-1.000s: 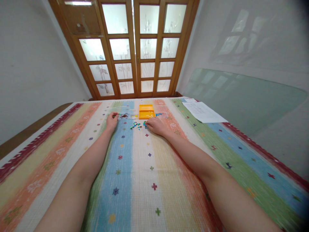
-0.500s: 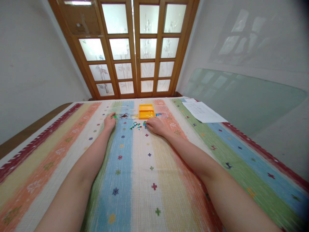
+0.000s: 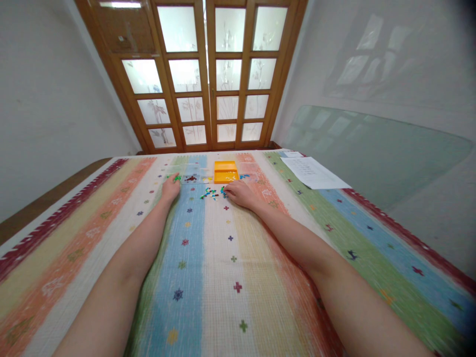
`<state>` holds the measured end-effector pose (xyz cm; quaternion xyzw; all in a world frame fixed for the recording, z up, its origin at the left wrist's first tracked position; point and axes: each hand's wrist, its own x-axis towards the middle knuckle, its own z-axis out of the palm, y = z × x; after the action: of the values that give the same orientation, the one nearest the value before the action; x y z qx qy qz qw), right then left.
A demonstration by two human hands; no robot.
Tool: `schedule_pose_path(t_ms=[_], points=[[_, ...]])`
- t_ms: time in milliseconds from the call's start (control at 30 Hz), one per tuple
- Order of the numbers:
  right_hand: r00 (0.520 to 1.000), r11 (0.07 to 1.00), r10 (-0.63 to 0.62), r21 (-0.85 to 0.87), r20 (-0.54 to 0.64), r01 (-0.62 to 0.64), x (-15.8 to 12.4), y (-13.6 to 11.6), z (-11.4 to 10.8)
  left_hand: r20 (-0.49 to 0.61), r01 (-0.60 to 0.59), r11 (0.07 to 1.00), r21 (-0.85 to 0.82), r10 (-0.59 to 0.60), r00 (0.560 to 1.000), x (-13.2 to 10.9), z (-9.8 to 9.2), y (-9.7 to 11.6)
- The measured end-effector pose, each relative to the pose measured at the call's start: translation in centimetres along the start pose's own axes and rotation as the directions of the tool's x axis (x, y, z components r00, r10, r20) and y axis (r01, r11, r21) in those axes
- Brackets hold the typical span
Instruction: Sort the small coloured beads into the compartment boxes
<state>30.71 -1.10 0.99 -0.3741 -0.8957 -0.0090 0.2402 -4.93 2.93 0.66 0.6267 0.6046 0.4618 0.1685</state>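
My left hand [image 3: 171, 187] is over the left end of a clear tray, beside a group of small green pieces [image 3: 178, 177]. Its fingers look slightly apart, with nothing visible held in them. My right hand [image 3: 240, 193] rests on the cloth with fingers bent and tips pressed together at the right edge of a loose pile of small mixed-colour pieces [image 3: 211, 193]. Whatever those fingertips hold is too small to make out. Just beyond the right hand stands an open yellow box [image 3: 225, 165] with pale pieces in its near half.
Dark red pieces [image 3: 191, 178], yellow pieces [image 3: 207, 179] and blue pieces [image 3: 244, 176] lie in separate groups along the far side. Printed paper [image 3: 314, 172] lies at the right on the striped tablecloth [image 3: 219, 297]. A wooden glazed door [image 3: 210, 99] stands behind the table.
My left hand has shifted slightly to the right and its fingers look looser, with more green pieces showing beside it. My right hand has hardly moved.
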Motion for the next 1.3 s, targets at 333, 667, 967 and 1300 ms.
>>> schedule_pose_path(t_ms=[333,667,967,1300], points=[[0.999,0.999,-0.048,-0.021,0.015,0.048,0.2,-0.6,-0.3,0.102,-0.182,0.971,0.155,0.168,0.981,-0.4,1.7,0.0],[0.995,0.995,-0.092,0.029,0.046,0.091,0.5,-2.6,0.0,0.452,-0.478,0.864,0.16,0.366,0.813,-2.5,3.2,3.4],[0.994,0.995,-0.103,0.009,0.041,0.102,0.3,-2.3,0.3,0.54,-0.544,0.833,0.103,0.413,0.734,-2.6,3.6,3.6],[0.994,0.994,-0.1,0.041,0.042,0.098,0.2,-2.2,0.5,0.541,-0.552,0.829,0.089,0.425,0.725,-2.4,3.9,3.4]])
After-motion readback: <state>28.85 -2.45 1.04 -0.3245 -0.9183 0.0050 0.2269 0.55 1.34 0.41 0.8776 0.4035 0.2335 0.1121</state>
